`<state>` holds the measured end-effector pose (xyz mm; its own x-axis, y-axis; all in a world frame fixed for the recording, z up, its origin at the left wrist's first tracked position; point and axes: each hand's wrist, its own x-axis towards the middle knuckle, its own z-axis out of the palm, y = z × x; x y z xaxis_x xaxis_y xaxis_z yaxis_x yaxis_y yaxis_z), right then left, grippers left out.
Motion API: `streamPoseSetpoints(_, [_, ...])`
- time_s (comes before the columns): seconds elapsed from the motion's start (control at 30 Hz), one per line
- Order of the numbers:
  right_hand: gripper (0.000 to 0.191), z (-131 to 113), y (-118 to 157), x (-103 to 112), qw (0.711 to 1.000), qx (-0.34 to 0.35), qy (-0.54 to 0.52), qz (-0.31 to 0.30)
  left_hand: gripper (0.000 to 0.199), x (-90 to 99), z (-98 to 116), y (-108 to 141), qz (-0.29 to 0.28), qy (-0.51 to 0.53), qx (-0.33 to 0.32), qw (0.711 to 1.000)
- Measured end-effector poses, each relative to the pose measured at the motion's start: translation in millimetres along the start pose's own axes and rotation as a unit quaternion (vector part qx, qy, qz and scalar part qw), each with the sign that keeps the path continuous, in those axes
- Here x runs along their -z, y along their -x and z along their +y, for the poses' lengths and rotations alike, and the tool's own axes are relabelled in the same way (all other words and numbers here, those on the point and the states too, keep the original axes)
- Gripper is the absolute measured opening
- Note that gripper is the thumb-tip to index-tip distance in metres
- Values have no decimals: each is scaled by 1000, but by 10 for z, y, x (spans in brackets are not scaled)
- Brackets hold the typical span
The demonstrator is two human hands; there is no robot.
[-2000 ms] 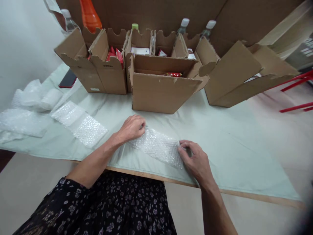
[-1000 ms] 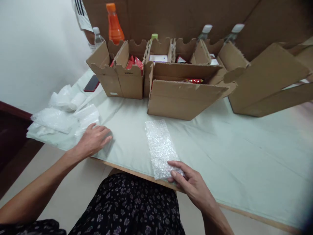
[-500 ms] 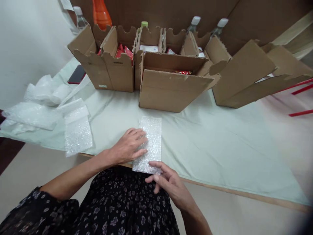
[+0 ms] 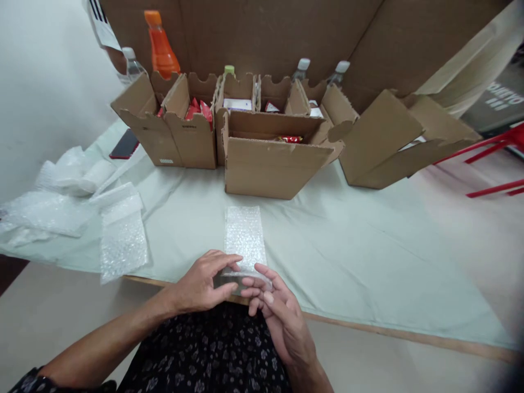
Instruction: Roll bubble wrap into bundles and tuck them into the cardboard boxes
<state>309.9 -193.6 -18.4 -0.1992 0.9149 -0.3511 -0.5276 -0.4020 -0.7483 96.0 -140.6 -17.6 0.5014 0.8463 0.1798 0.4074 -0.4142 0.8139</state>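
Observation:
A bubble wrap pouch (image 4: 244, 237) lies on the pale green cloth in front of me, its near end bent up at the table edge. My left hand (image 4: 207, 281) is at the pouch's near left corner, thumb and fingers apart. At the near right corner, my right hand (image 4: 278, 311) has its thumb and fingertips around the raised edge of the pouch.
Cardboard boxes (image 4: 262, 169) with red packets stand behind the pouch. More bubble wrap (image 4: 123, 234) lies at the left near a phone (image 4: 124, 144). An orange bottle (image 4: 162, 52) rises behind the boxes. A red frame (image 4: 491, 144) stands at the right.
My left hand has come off the top of the pouch toward its near edge. The pouch's near end is now bent up, with my right hand at it. The view has tilted up.

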Motion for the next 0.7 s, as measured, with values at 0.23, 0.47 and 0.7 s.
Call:
streamPoseSetpoints(0.23, [57, 16, -9, 130, 940, 219, 253, 64, 34, -142, -25, -194, 84, -14, 157, 984])
streamPoseSetpoints(0.47, [42, -114, -224, 287, 612, 408, 676, -51, 41, -142, -119, -308, 62, -99, 155, 981])
streamPoseSetpoints(0.7, [35, -103, -525, 317, 564, 381, 728, -76, 36, -133, -128, -231, 127, -176, 66, 974])
